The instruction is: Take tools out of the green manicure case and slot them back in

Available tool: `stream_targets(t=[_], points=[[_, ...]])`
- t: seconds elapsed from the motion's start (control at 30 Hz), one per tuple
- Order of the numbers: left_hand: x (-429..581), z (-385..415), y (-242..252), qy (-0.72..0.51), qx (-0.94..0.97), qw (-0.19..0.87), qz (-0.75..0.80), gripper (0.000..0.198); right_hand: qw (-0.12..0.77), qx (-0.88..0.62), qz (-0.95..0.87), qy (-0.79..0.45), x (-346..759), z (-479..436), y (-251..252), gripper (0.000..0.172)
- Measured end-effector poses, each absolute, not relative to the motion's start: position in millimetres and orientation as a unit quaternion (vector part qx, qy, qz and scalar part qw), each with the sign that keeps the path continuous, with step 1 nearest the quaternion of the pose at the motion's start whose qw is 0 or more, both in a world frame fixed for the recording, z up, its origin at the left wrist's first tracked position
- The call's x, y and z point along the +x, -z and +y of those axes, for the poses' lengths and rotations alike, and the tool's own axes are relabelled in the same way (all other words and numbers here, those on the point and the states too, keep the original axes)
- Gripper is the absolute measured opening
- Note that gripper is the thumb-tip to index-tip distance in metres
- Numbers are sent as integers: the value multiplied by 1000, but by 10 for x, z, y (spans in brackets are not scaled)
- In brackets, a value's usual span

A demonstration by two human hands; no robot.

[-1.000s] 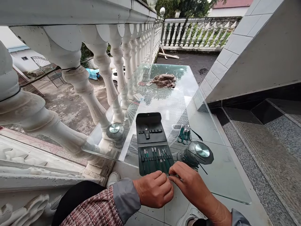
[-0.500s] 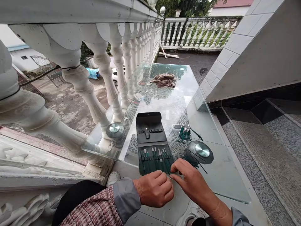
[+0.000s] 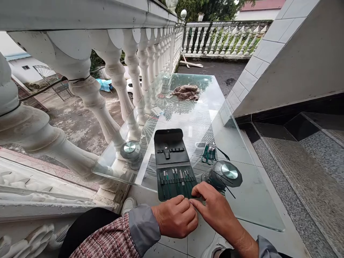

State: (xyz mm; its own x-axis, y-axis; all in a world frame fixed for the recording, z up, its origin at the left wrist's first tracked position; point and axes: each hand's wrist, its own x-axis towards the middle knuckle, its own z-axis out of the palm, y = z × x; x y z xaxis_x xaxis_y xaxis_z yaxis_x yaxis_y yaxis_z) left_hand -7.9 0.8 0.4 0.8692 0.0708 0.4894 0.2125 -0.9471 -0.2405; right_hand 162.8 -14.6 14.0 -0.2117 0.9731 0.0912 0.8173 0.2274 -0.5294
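Note:
On a glass table lies an unfolded black manicure case [image 3: 172,157]. Its lower panel holds several slim metal-tipped tools with green handles [image 3: 182,177] under elastic loops, while several loops of the upper panel hold nothing. My left hand [image 3: 177,216] is closed at the case's near edge, knuckles up; whatever its fingers grip is hidden. Beside it, at the near right corner, my right hand [image 3: 216,208] pinches thumb and forefinger close to the left fingers. I cannot make out what lies in the pinch. Green nail clippers and scissors [image 3: 208,154] rest right of the case.
Thin dark sticks [image 3: 225,181] lie over a round metal table support [image 3: 229,171]. A slim green tool [image 3: 222,153] sits by the clippers. Farther back on the glass table [image 3: 242,186] is a crumpled brown cloth [image 3: 186,92]. A white balustrade [image 3: 113,71] borders the left, steps [image 3: 301,161] the right.
My right hand has shifted slightly left, its fingertips now closer to my left hand. The left hand has barely moved. The whole view has shifted a little.

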Motion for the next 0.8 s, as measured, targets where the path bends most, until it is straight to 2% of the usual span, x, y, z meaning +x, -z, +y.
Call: stream_targets(t=[0.53,0.7,0.8], points=[[-65,-7,-46,246,-954,154,-78,19,196,-632,-719,-211,1553,-111,-127,14],[-90,-19,-69,242,-952,162,-92,21,290,-608,-715,-189,1731,-96,-191,16],[-100,-18,-75,244,-952,165,-89,22,358,-658,-649,-132,2054,-54,-236,15]])
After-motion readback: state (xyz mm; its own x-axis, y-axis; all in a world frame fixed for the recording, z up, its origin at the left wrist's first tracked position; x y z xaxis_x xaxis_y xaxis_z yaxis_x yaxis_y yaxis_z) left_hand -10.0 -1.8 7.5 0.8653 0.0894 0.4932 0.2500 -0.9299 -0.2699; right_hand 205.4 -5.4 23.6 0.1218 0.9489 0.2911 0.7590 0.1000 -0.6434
